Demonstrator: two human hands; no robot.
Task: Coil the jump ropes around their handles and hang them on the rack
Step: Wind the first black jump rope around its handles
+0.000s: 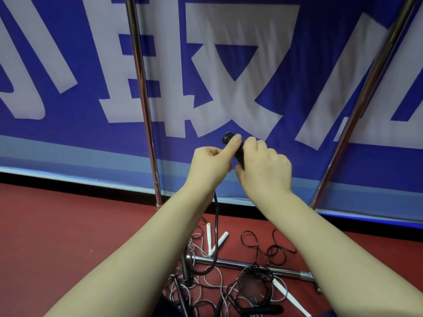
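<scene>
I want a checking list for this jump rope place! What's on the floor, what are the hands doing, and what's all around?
Surface: red floor, with ropes lying on it.
Job's things: black handle held up in both hands; black rope hangs from under the left hand down to the floor; white handles and a tangle of ropes lie uncoiled.
Clutter: nothing seen.
Grips: left hand, thumb pressed on the black handle; right hand wrapped round it.
Cables: nothing seen apart from the ropes.
Surroundings: rack pole, base bar, blue banner behind.
</scene>
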